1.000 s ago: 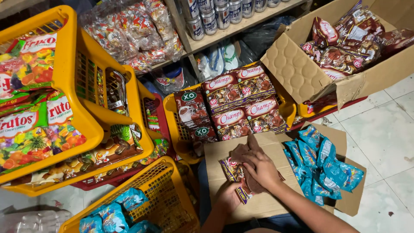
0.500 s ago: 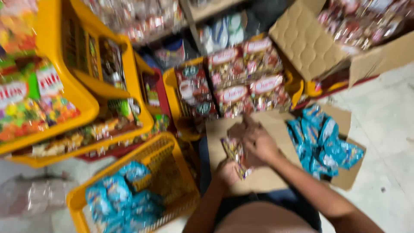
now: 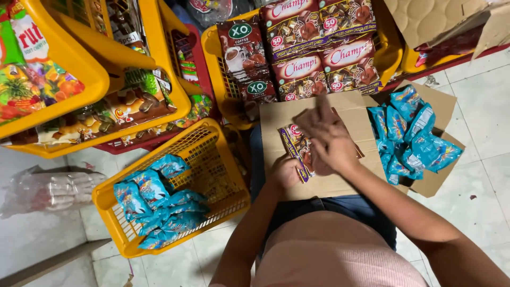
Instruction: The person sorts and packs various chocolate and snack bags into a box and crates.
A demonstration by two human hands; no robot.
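Note:
My left hand (image 3: 284, 172) grips the lower edge of a brown chocolate candy packet (image 3: 296, 146) that lies on a flattened cardboard sheet (image 3: 276, 119) over my lap. My right hand (image 3: 326, 141) rests flat on top of the same packet, fingers spread and pointing away from me. A pile of small blue snack packets (image 3: 409, 135) sits on a cardboard flap just right of my right hand. More blue packets (image 3: 154, 202) lie in a yellow plastic basket (image 3: 212, 146) on the floor to my left.
A yellow basket (image 3: 212, 58) ahead holds stacked brown candy and coffee candy bags (image 3: 305, 53). Yellow and red baskets (image 3: 95, 69) with fruit candy bags fill the upper left. An open cardboard box (image 3: 425, 21) stands at the upper right. A clear plastic bag (image 3: 48, 188) lies at left.
The view has tilted down and leftward, bringing the basket of blue packets into sight. Both hands stay on the brown packet on the cardboard; the right hand has flattened over it.

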